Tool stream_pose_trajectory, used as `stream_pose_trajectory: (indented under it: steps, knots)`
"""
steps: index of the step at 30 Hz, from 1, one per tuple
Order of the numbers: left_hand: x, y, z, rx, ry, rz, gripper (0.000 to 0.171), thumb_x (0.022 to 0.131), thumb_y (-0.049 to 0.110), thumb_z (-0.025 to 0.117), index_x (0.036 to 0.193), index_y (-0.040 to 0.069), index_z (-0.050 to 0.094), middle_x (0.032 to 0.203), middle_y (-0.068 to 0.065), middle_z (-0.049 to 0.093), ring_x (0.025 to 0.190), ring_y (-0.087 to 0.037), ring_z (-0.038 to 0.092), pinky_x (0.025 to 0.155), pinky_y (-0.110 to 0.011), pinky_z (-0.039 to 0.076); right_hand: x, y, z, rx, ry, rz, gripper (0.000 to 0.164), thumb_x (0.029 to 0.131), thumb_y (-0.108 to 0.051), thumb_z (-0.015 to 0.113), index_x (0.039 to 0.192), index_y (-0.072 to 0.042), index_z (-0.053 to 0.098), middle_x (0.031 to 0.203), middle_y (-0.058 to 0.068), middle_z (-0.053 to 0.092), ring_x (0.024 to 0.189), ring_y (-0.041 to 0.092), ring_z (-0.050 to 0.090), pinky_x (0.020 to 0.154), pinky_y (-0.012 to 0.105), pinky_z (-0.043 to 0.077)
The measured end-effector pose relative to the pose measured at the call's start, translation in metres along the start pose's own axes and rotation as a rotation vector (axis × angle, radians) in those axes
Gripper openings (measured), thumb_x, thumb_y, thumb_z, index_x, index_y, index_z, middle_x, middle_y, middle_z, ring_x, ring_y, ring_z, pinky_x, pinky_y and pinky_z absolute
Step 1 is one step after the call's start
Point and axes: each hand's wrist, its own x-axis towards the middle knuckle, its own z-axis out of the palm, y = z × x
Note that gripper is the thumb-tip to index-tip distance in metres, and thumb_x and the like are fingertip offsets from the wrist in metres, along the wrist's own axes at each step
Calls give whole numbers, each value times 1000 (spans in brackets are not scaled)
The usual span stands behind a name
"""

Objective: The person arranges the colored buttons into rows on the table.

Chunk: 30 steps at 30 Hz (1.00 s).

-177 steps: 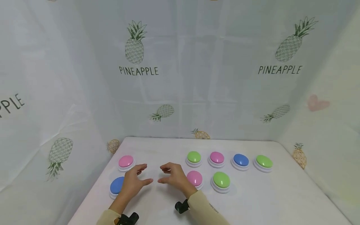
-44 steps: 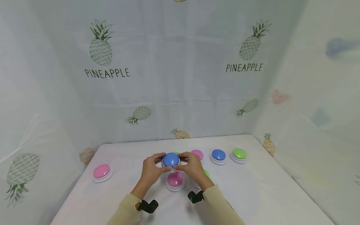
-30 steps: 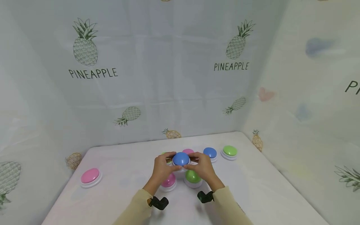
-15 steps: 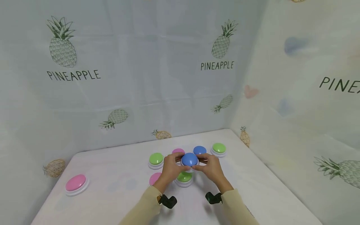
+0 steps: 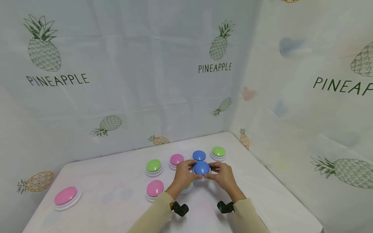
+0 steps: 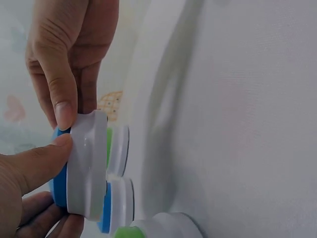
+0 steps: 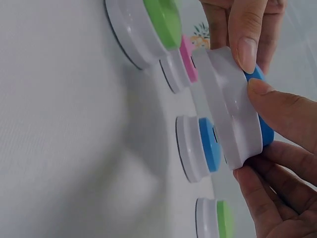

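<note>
Between both hands a blue push button (image 5: 201, 168) with a white round base is held up off the table, as its gap from the tabletop in both wrist views shows. My left hand (image 5: 183, 174) grips its left side, thumb at the near edge and fingers round the back. Opposite it, my right hand (image 5: 223, 176) grips the right side the same way, the two thumbs nearly meeting. Just behind stands a second blue button (image 5: 199, 155) on the table. A green button (image 5: 186, 189) is mostly hidden under my left hand and wrist.
On the white table (image 5: 116, 181) a pink button (image 5: 155, 188) stands left of my hands. Behind it are a green button (image 5: 153, 165) and another pink one (image 5: 176, 159). One green button (image 5: 218, 151) is at the back right, a lone pink one (image 5: 66, 196) at far left.
Both hands, empty at first, have taken the blue button from the table's left side, lifted it and carried it rightward past the pink and green buttons. The head view has turned right.
</note>
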Motion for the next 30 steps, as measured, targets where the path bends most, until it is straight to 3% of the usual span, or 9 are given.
stream_pose_trajectory:
  steps: [9,30]
  knots:
    - [2,-6,14,57,-39,-47,62,77,2,93,133,-3,68,129,-15,72,121,-32,68,102,-43,57,0,13,-1,-11,4,29,49,73,-3,95,118,4,75,117,19,75,110,40,73,95,48,61]
    - [2,-3,33,201,-44,-20,59,76,0,93,129,-7,69,126,-19,73,122,-34,68,106,-48,54,-1,28,-2,-47,-33,91,52,72,2,92,120,10,72,120,25,73,112,43,71,95,48,60]
